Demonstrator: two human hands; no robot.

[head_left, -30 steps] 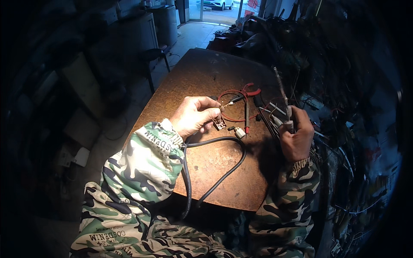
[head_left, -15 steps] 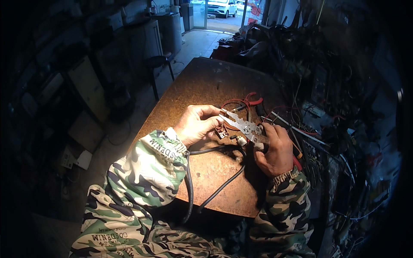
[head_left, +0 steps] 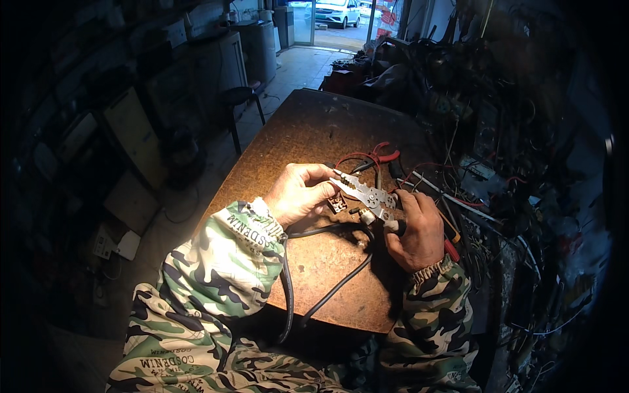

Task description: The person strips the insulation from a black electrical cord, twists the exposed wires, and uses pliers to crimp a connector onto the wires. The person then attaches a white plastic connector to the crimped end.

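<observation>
In my right hand is a silver wire stripper, the fingers wrapped round its handles. Its jaws point up and left, their tips meeting the fingertips of my left hand. Those fingers are pinched together at the jaws; whatever lies between them is too small to make out. Below the stripper's jaws rests a small brown block with metal parts. A small whitish piece sits under the tool's pivot. A thick black cable loops over the tabletop and hangs past its front edge.
The brown wooden table carries red-handled pliers beyond my hands. Tangled wires and a white cable run along its right side, next to dark heaped clutter. A dark stool stands left of the table.
The stripper has tilted slightly flatter, with its jaws still at my left fingertips. My left hand has shifted only a little; the cable and block stay in place.
</observation>
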